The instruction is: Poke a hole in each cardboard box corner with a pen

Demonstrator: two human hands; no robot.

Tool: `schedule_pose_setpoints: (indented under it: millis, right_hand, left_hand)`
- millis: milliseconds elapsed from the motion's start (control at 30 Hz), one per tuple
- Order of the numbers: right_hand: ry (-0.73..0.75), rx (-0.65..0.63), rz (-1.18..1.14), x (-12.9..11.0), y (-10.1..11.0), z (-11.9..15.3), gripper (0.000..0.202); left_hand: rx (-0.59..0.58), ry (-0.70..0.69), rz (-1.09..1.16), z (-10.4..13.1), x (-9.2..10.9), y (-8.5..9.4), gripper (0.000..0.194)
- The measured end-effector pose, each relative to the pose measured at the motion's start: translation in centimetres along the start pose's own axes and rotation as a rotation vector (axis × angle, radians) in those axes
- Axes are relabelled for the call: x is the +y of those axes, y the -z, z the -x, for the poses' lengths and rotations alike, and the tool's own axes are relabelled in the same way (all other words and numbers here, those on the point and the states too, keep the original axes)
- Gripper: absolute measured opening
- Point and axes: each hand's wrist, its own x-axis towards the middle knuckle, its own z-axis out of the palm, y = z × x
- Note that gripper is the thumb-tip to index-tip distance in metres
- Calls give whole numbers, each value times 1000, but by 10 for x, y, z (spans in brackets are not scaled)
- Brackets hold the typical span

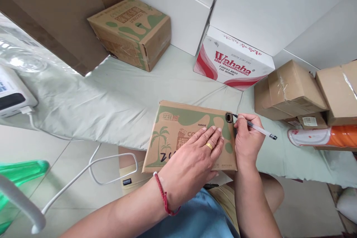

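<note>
A brown cardboard box [169, 119] with green coconut print lies at the near edge of the cloth-covered table. My left hand [199, 148] rests flat on its upper face, fingers stretched out, a ring and a red bracelet on it. In my right hand [247, 134] I pinch a pen [262, 130] with a clear barrel, its tip pointing at the box's far right corner. Beside the tip, a dark-rimmed hole [229, 117] shows in that corner. Whether the tip touches the cardboard I cannot tell. Black handwriting near the left wrist is partly covered by the hand.
Farther back stand another coconut box [134, 31] and a white Wahaha carton [232, 61]. Brown boxes [295, 85] and an orange-and-white roll-shaped pack [320, 136] sit at the right. A white device [16, 93] with a cable lies left; a green plastic object [25, 173] is below.
</note>
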Motion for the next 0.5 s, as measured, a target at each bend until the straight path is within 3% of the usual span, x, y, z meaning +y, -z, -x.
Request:
schedule_pose_setpoints:
  millis: [500]
  right_hand:
    - [13, 33, -17, 8, 4, 3, 11]
  left_hand:
    - [-28, 6, 18, 0, 0, 2, 85]
